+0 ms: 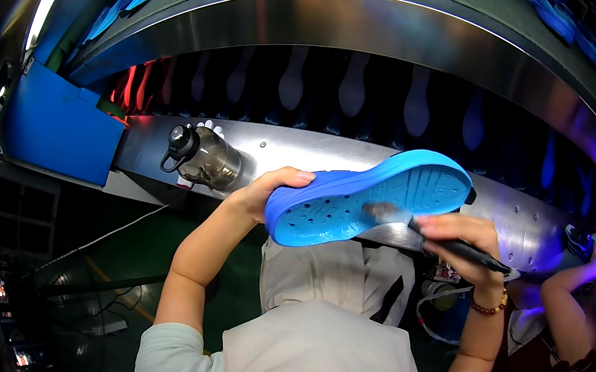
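A blue shoe sole (pixel 427 191), darker at the heel and lighter at the toe, is tilted in front of me with its hollow inner side showing. My left hand (pixel 265 191) is closed around its heel end, thumb on the side wall. In my right hand (pixel 464 242) is a brush (pixel 383 211) with a black handle, its fingers wrapped round it. The bristles are over the middle of the sole's inner face, seemingly touching it. Wet-looking shine shows on that face near the heel. A thin pale tube or cord runs by the handle's back end.
Beyond the sole runs a metal ledge (pixel 281 143) bearing a dark translucent bottle (pixel 218 161) with a black lid. Behind it, several sole shapes (pixel 353 85) line a dark slot. A blue box (pixel 60 123) stands left. Another person's arm (pixel 569 294) is at right.
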`<action>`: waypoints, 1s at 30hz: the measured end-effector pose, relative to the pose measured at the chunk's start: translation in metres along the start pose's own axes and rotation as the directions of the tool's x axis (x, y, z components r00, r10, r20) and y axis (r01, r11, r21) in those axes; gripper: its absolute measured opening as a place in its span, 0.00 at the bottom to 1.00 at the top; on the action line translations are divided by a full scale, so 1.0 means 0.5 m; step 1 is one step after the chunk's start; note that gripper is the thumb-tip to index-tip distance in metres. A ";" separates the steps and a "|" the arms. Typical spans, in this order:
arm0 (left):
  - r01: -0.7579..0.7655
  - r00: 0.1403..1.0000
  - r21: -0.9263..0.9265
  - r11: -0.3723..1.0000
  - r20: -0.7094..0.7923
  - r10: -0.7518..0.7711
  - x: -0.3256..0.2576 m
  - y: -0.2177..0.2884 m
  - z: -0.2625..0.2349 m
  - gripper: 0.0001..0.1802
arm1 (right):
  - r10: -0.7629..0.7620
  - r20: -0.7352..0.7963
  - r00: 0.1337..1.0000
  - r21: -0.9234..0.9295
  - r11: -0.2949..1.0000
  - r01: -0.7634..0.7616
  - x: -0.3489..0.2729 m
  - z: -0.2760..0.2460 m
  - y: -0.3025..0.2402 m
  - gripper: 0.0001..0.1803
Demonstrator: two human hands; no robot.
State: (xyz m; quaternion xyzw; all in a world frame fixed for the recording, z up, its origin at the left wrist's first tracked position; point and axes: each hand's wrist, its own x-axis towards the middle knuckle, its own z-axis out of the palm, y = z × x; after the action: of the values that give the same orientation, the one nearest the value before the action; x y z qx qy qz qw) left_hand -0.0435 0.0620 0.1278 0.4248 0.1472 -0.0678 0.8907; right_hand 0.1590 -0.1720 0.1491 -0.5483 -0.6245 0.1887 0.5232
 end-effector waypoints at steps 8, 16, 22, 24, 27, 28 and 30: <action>-0.211 0.963 -0.425 0.880 0.063 0.262 0.001 -0.013 -0.033 0.38 | -0.071 0.022 0.997 0.028 0.997 0.070 -0.013 0.023 -0.058 0.12; -0.361 0.932 -0.453 0.815 -0.139 0.336 0.146 -0.151 0.030 0.53 | 0.401 -0.174 0.900 0.240 0.903 -0.356 0.018 0.109 0.042 0.09; -0.312 0.950 -0.469 0.826 -0.150 0.274 0.140 -0.132 0.004 0.52 | -0.079 -0.086 0.993 -0.283 0.958 0.051 0.015 0.162 0.016 0.10; -0.354 0.933 -0.455 0.817 -0.109 0.343 0.141 -0.143 -0.024 0.51 | -0.042 0.042 0.998 -0.236 0.971 0.050 -0.008 0.159 -0.009 0.10; -0.389 0.914 -0.425 0.817 -0.070 0.399 0.124 -0.130 -0.004 0.51 | 0.007 0.146 0.989 -0.072 0.997 0.004 0.008 0.117 -0.045 0.08; -0.375 0.918 -0.462 0.804 -0.066 0.391 0.121 -0.119 0.017 0.52 | 0.079 0.017 0.997 -0.029 0.997 -0.078 0.013 0.112 -0.039 0.09; -0.361 0.918 -0.487 0.795 -0.036 0.395 0.120 -0.108 0.051 0.51 | 0.313 -0.231 0.921 0.128 0.948 -0.290 0.026 0.112 -0.022 0.10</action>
State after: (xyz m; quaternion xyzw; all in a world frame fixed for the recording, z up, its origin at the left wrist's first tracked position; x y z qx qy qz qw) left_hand 0.0054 0.0083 0.0840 0.2064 0.0418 0.1361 0.9680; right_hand 0.1076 -0.1454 0.1423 -0.6325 -0.4529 0.2254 0.5865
